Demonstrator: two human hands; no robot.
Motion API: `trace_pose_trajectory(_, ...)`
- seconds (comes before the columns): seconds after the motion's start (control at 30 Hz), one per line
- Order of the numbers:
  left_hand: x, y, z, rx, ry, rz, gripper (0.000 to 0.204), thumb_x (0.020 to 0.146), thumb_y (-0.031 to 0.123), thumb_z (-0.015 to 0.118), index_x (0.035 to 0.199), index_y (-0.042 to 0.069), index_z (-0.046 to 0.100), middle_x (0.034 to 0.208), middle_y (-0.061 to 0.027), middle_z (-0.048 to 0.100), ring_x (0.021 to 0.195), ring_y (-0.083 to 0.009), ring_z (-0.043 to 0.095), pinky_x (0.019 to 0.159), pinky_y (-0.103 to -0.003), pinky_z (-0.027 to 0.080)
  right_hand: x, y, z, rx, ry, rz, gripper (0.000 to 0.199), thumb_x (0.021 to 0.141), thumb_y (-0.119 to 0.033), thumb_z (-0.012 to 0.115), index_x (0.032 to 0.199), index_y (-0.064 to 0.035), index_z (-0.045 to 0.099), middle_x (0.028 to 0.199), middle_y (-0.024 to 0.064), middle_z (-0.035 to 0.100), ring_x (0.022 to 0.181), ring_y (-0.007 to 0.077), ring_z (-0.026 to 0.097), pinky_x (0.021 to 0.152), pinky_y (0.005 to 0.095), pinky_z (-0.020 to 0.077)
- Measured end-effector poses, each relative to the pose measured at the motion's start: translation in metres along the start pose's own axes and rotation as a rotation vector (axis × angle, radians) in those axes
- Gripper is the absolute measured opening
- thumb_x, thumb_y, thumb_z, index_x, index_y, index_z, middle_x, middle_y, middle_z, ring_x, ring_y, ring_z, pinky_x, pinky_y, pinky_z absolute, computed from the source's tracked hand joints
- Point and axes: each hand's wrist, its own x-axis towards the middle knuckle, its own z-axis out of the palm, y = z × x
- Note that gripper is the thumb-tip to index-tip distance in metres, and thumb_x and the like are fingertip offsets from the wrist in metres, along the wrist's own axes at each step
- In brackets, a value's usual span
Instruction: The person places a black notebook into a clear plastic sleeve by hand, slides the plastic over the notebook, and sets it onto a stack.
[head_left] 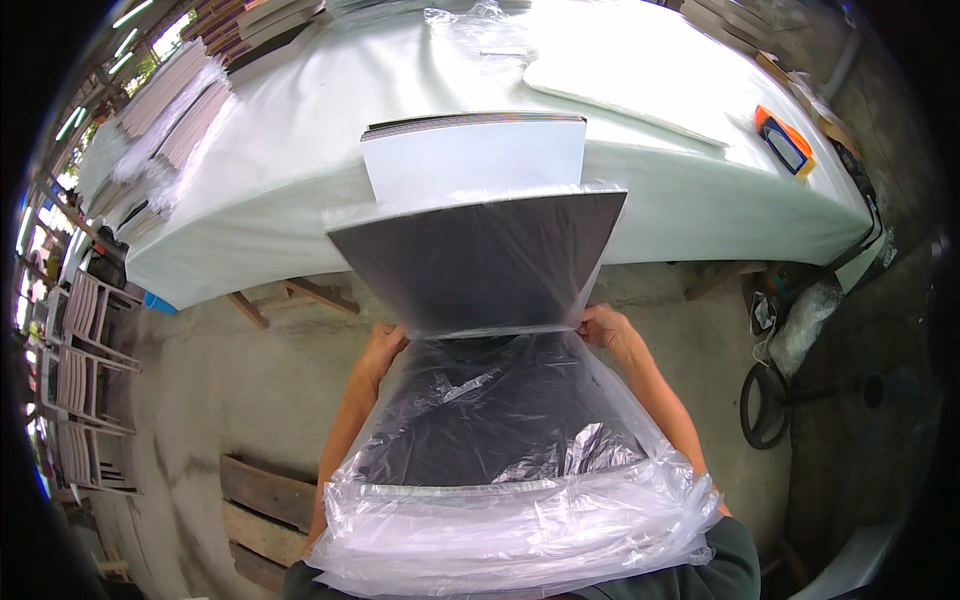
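A large dark flat board [480, 260] sits half inside a clear plastic bag [510, 470] that runs from my chest out toward the table. My left hand [382, 345] grips the bag's left edge at the board's near corner. My right hand [606, 326] pinches the bag's right edge at the opposite corner. The bag is crumpled and bunched near my body. The board's far end tilts up toward a stack of similar flat boards [475, 150] with a white top face, lying on the table.
A table under a white cloth [280, 150] fills the upper view. Piles of boards [180, 110] in plastic lie at its left end, an orange tool [785, 140] at its right. Wooden pallet [265, 520] on the concrete floor lower left; cables and a bag [800, 330] at right.
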Motion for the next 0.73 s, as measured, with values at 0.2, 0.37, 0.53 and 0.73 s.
trace_pose_trajectory(0.2, -0.009, -0.006, 0.037, 0.448, 0.276, 0.036, 0.026, 0.089, 0.024, 0.058, 0.093, 0.001, 0.068, 0.086, -0.0079, 0.068, 0.075, -0.0123, 0.06, 0.067, -0.027, 0.048, 0.01, 0.051, -0.013, -0.011, 0.179, -0.165, 0.012, 0.072, -0.001, 0.064, 0.084, -0.0014, 0.06, 0.074, 0.004, 0.059, 0.064, 0.016, 0.056, 0.064, 0.0294, 0.0456)
trace_pose_trajectory(0.37, -0.031, 0.02, 0.048, 0.656, 0.424, 0.192, 0.023, 0.088, 0.02, 0.06, 0.094, 0.0, 0.069, 0.088, -0.0089, 0.069, 0.076, -0.0122, 0.062, 0.068, -0.026, 0.049, -0.001, 0.028, -0.024, -0.586, 0.511, -0.303, 0.009, 0.073, -0.005, 0.066, 0.079, -0.0013, 0.06, 0.068, 0.0037, 0.058, 0.06, 0.0144, 0.054, 0.061, 0.0276, 0.0446)
trace_pose_trajectory(0.53, -0.055, 0.137, 0.04, 0.676, 0.609, 0.732, 0.029, 0.089, 0.013, 0.056, 0.112, -0.004, 0.06, 0.111, -0.0096, 0.063, 0.103, -0.0129, 0.057, 0.087, -0.026, 0.044, -0.119, -0.152, 0.059, -0.725, 0.199, -0.93, 0.015, 0.078, -0.015, 0.068, 0.073, -0.0034, 0.06, 0.059, 0.0003, 0.054, 0.055, 0.0066, 0.048, 0.049, 0.024, 0.0378)
trace_pose_trajectory(0.73, -0.03, 0.302, 0.158, 0.635, 0.162, 1.171, 0.034, 0.089, 0.005, 0.052, 0.121, -0.004, 0.053, 0.124, -0.0122, 0.054, 0.114, -0.0186, 0.051, 0.101, -0.032, 0.037, -0.114, -0.292, 0.127, -1.352, 0.507, -1.406, 0.032, 0.074, -0.01, 0.069, 0.105, -0.0069, 0.062, 0.114, 0.0041, 0.058, 0.098, 0.0165, 0.054, 0.086, 0.0306, 0.0447)
